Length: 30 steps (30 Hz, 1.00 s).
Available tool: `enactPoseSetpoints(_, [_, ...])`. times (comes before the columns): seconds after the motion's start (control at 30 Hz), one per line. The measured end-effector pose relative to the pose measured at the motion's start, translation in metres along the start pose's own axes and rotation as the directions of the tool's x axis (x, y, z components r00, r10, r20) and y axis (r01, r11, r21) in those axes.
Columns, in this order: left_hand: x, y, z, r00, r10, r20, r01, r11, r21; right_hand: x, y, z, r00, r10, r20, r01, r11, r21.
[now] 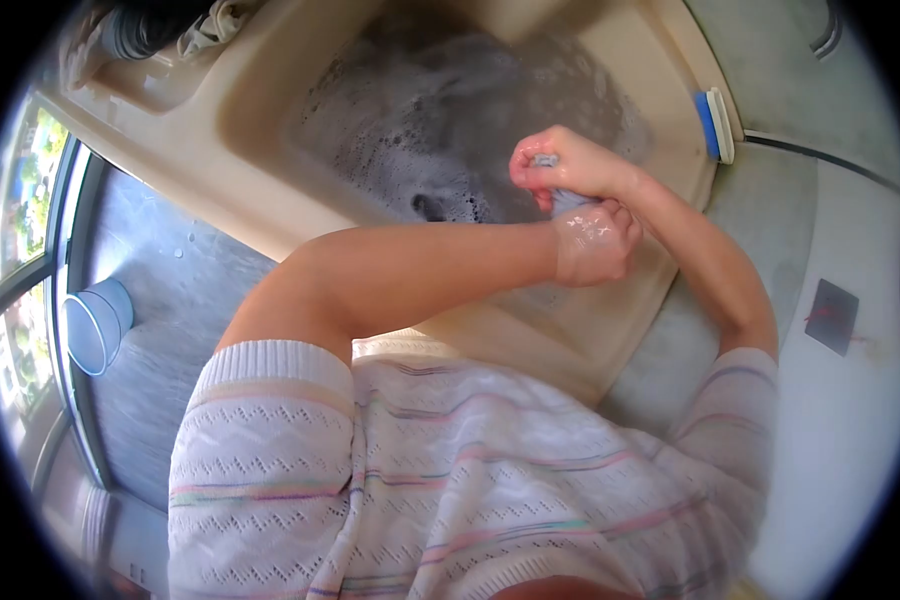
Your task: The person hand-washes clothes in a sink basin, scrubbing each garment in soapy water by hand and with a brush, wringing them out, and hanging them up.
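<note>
Grey-blue cloth (pixel 570 202) — over the sink (pixel 266 205), clenched in the grip of left hand (pixel 600 243) and right hand (pixel 576 166). Best handling: steady opposite twists, kept inside the sink — drips contained.

Cloth (pixel 569 201) over basin (pixel 270 190); bucket (pixel 100 325) to left, brush (pixel 715 125) right.

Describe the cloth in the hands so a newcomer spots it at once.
Find the large beige basin of grey water. Over its right side in the picture, the right hand shows above the left hand. The cloth is the small pale bunch gripped between them, its bluish tint setting it apart from surrounding skin and the striped white top.
</note>
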<state>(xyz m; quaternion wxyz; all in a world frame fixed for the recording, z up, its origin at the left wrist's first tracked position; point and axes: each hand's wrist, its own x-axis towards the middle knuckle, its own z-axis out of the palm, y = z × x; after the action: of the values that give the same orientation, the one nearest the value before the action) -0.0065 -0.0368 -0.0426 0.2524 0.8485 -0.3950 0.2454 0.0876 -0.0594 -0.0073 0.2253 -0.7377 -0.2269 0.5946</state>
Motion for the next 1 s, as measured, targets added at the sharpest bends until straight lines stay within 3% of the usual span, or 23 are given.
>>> enactPoseSetpoints(0.2, [-0.002,-0.008,0.0,0.933,-0.048,0.357,0.062,0.998,-0.028,0.026,-0.008,0.013,0.999,0.039,-0.014,-0.041,0.984,-0.174])
enactPoseSetpoints(0.3, [-0.002,-0.012,0.003,0.9,-0.049,0.432,0.11,0.987,-0.117,0.034,-0.008,0.02,0.998,0.058,-0.016,-0.06,0.972,-0.225])
enactPoseSetpoints(0.4, [0.001,-0.016,0.01,0.837,-0.188,0.513,0.373,0.883,-0.285,0.039,-0.011,0.024,0.997,0.068,-0.047,-0.079,0.948,-0.307])
enactPoseSetpoints(0.47, [0.005,-0.034,0.096,0.822,0.019,0.569,0.191,0.932,-0.307,0.044,-0.01,0.026,0.997,0.058,-0.054,-0.074,0.927,-0.369])
enactPoseSetpoints(0.53, [0.005,-0.035,0.103,0.795,0.025,0.606,0.172,0.949,-0.265,0.048,-0.011,0.03,0.994,0.066,-0.083,-0.093,0.924,-0.371])
enactPoseSetpoints(0.6, [0.004,-0.026,0.034,0.772,-0.161,0.615,0.31,0.94,-0.143,0.052,-0.013,0.033,0.993,0.072,-0.098,-0.106,0.911,-0.398])
enactPoseSetpoints(0.67, [-0.004,-0.037,0.053,0.752,-0.249,0.611,0.485,0.836,-0.256,0.057,-0.015,0.035,0.993,0.076,-0.095,-0.112,0.885,-0.452])
enactPoseSetpoints(0.73, [-0.013,-0.037,0.08,0.8,-0.32,0.508,0.522,0.789,-0.324,0.065,-0.011,0.037,0.994,0.064,-0.094,-0.1,0.888,-0.448])
enactPoseSetpoints(0.83, [-0.021,-0.032,0.12,0.924,-0.353,0.146,0.382,0.871,-0.309,0.072,-0.001,0.033,0.991,0.009,-0.135,-0.066,0.903,-0.424])
enactPoseSetpoints(0.9, [-0.016,-0.034,0.129,0.948,-0.299,-0.109,0.264,0.93,-0.256,0.068,0.007,0.024,0.992,-0.013,-0.128,-0.037,0.925,-0.377])
enactPoseSetpoints(0.97, [-0.014,-0.026,0.057,0.981,-0.095,0.17,0.096,0.995,0.005,0.059,0.013,0.012,0.999,-0.024,-0.044,0.009,0.954,-0.301])
enactPoseSetpoints(1.0, [-0.01,-0.02,0.021,0.944,0.005,0.33,-0.047,0.992,0.119,0.036,0.013,-0.006,0.994,0.108,-0.013,-0.107,0.994,0.023])
